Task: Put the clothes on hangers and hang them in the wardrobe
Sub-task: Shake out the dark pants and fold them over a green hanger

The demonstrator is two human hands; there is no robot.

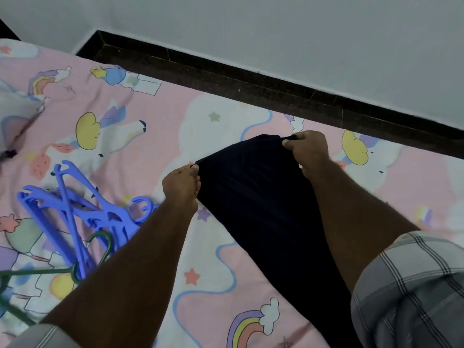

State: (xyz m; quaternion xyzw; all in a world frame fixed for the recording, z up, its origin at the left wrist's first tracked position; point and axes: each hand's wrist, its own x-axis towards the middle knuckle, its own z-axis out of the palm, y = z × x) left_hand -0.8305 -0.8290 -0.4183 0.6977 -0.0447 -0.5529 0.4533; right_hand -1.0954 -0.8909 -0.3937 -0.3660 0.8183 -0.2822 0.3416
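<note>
At mid-frame in the head view, a dark garment (263,197) is pinched at its far corners by the left hand (181,187) and the right hand (307,150) and stretched over the bedsheet (213,259). Blue hangers (75,209) are piled at lower left; tangled hooks could probably snag when one is pulled free.

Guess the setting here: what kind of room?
Most likely a bedroom: a bed sheet printed with unicorns and rainbows, plastic hangers piled on it, and both hands holding a dark garment beside a plain wall.
</note>
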